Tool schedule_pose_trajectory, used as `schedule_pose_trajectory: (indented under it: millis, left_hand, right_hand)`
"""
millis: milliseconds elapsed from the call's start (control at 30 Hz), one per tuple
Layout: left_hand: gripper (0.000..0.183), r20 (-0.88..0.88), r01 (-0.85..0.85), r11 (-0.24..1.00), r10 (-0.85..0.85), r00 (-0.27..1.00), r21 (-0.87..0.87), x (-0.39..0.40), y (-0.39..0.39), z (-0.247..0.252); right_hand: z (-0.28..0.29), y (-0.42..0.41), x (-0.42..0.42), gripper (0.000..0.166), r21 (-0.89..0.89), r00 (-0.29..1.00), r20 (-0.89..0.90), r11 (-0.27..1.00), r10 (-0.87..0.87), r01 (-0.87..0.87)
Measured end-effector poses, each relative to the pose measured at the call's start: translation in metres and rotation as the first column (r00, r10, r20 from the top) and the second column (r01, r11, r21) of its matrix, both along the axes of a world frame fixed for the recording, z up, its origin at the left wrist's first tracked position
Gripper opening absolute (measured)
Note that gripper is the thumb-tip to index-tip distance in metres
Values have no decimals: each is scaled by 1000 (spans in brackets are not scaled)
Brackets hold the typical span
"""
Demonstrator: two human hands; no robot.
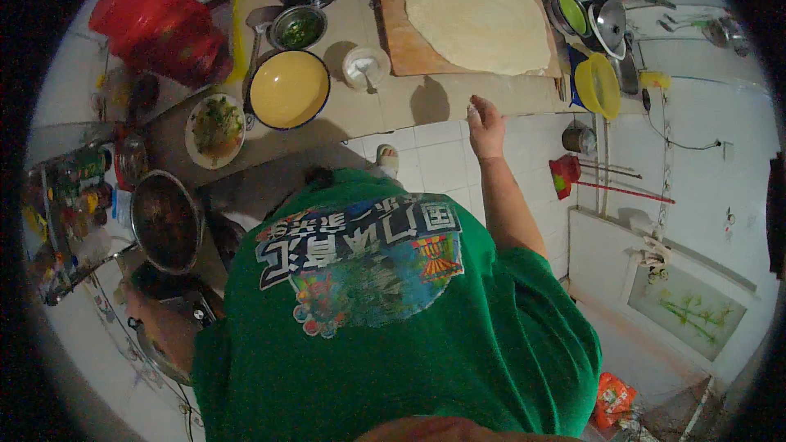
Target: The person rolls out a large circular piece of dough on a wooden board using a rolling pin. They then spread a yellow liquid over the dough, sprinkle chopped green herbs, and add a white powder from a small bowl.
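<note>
My right hand (486, 126) hangs in front of the counter's edge, fingers loosely bent, white flour on the fingertips, nothing visible in it. Beyond it a large thin sheet of rolled dough (479, 18) covers most of a wooden board (408, 60). My left arm reaches out to the left, where my left hand (138, 304) is dark and blurred beside the stove; what it touches is unclear. A wide dark pan (167, 221) stands ahead of that hand. Close to the board is a small bowl of white powder (366, 67).
A yellow enamel bowl (290, 89), a metal bowl of chopped greens (298, 27) and a plate of food (215, 130) stand on the counter (350, 116). Red plastic bags (159, 31) lie at the back left. A yellow basin (597, 86) and pots sit right. Condiment bottles (92, 190) crowd the left.
</note>
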State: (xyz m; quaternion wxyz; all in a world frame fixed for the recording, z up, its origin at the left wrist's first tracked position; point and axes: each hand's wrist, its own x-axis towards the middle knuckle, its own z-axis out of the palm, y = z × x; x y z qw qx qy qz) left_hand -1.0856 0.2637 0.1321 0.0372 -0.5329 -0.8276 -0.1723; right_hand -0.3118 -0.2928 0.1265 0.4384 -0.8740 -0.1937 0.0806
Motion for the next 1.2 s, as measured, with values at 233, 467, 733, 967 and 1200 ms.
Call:
schedule_pose_trajectory:
  millis: [233, 467, 733, 967, 1200]
  left_hand:
    - [79, 99, 243, 870, -313, 945, 429, 188, -90, 43]
    - [60, 568, 556, 655, -743, 353, 512, 443, -209, 60]
    - [44, 532, 941, 243, -843, 84, 237, 717, -323, 95]
    - [40, 530, 992, 19, -846, -51, 125, 804, -356, 83]
    - [38, 577, 988, 157, -807, 129, -2, 808, -362, 80]
  right_hand:
    - [-16, 22, 111, 44, -327, 879, 428, 943, 209, -64]
    - [-49, 145, 178, 63, -424, 628, 443, 767, 640, -482]
    - [-75, 148, 343, 69, -590, 834, 205, 744, 512, -312]
    - [-104, 19, 472, 90, -549, 803, 585, 782, 108, 295]
    - [-74, 142, 452, 72, -589, 943, 277, 808, 185, 14]
